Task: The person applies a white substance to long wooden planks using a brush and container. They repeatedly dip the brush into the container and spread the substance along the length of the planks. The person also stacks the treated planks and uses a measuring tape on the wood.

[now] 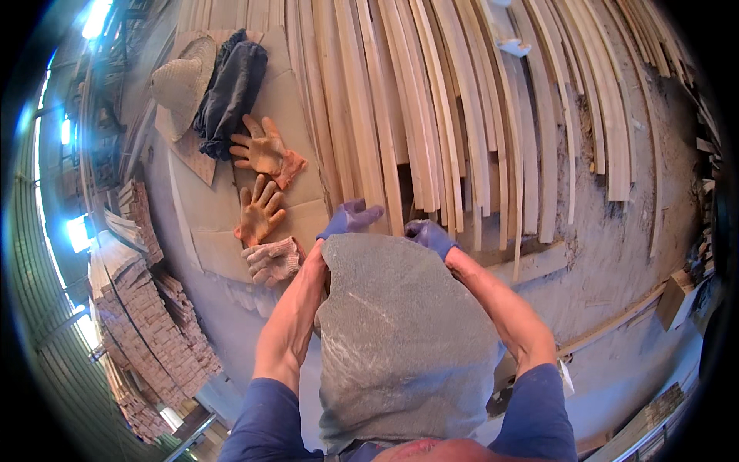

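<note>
Both my hands wear purple-blue gloves and are held just beyond a grey apron (408, 331) covering my front. My left hand (350, 218) is open, fingers stretched toward the right over the near ends of long wooden boards (366, 138). My right hand (431, 236) is closed beside those board ends, its darkened fingers curled inward. Whatever it may be holding is hidden. Left of my left hand lie two orange-coated work gloves (264, 148), (260, 213) and a whitish knitted glove (274, 262) on flattened cardboard (304, 204).
A straw hat (185, 81) and dark cloth (232, 92) lie at the far left of the cardboard. More long boards (600, 100) extend to the right with uneven ends. Bundled wood stacks (146, 323) stand at the left. A wooden block (677, 299) sits at the right.
</note>
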Demonstrator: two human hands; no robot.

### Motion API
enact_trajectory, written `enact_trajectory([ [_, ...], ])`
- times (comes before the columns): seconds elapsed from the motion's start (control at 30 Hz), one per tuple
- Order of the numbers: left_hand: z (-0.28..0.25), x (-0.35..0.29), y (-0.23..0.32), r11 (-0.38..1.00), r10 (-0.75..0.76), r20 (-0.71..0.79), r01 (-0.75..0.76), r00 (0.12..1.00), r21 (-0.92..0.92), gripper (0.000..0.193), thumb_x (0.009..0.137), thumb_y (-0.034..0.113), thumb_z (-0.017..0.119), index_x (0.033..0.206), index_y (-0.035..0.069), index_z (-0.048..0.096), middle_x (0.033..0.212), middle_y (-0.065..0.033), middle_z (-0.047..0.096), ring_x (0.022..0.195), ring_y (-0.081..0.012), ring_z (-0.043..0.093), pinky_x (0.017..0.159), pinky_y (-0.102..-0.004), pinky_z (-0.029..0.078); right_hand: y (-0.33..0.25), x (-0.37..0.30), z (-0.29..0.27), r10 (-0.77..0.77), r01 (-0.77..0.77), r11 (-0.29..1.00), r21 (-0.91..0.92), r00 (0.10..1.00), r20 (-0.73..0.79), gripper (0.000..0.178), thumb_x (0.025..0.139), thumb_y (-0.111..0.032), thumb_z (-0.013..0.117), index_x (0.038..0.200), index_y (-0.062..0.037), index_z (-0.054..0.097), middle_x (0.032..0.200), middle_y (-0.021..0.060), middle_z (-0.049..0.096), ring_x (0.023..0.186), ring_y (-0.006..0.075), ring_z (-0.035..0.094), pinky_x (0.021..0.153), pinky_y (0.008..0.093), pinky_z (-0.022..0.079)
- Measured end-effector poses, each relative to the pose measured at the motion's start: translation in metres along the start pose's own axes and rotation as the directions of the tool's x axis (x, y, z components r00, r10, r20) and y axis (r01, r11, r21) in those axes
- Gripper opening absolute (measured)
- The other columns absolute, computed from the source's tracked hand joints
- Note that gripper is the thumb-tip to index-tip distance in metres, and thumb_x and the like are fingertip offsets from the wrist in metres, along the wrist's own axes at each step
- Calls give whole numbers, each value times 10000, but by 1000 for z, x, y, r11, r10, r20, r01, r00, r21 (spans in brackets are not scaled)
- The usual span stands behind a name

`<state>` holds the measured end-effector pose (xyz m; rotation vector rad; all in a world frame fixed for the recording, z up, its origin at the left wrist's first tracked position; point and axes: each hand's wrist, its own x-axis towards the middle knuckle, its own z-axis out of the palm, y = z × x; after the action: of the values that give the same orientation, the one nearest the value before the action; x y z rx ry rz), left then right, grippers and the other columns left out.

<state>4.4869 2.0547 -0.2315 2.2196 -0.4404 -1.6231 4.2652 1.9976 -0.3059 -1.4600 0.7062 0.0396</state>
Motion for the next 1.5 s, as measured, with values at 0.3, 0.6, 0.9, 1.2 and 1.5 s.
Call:
enact_trajectory([
  [0.3, -7, 15, -41, 968, 28, 38, -18, 999, -250, 562, 849, 380, 722, 1247, 22, 549, 1163, -122, 633, 1074, -216, 600, 927, -379, 481, -18, 23, 4, -41, 42, 993, 114, 999, -18, 336, 882, -330, 671, 943, 0, 663, 838, 49, 620, 785, 134, 548, 724, 326, 484],
  [0.6, 4, -8, -22, 946, 177, -78, -191, 981, -260, 370, 859, 362, 709, 983, 16, 670, 993, -118, 679, 906, -208, 640, 780, -384, 508, 11, 40, -3, 142, -171, 968, -185, 977, -159, 594, 800, -506, 687, 993, 55, 665, 871, 214, 673, 843, 314, 650, 737, 385, 508],
  [0.9, 19, 14, -58, 694, 658, -73, -565, 750, 447, 246, 857, 302, 630, 1006, 107, 647, 875, -101, 631, 882, -295, 609, 777, -450, 477, 50, 50, -13, -73, 75, 996, 52, 997, -36, 483, 775, -435, 717, 796, 39, 630, 702, 144, 623, 691, 175, 564, 613, 393, 462],
  [1.2, 33, -27, -17, 902, 234, -202, -290, 951, -320, 172, 886, 252, 657, 936, 90, 625, 821, -35, 604, 798, -164, 589, 698, -369, 484, 23, 58, 8, -17, 1, 962, 274, 998, 55, 296, 818, -181, 703, 1057, -7, 679, 926, 17, 673, 833, 98, 564, 734, 311, 492],
  [1.5, 21, -56, 8, 954, 211, -247, -145, 946, 261, 319, 937, 351, 572, 1042, 49, 591, 966, -110, 598, 897, -217, 587, 790, -370, 485, 46, 78, 13, -23, 30, 997, -73, 996, 91, 382, 821, -365, 660, 947, -7, 703, 895, 205, 696, 827, 278, 681, 711, 398, 501],
])
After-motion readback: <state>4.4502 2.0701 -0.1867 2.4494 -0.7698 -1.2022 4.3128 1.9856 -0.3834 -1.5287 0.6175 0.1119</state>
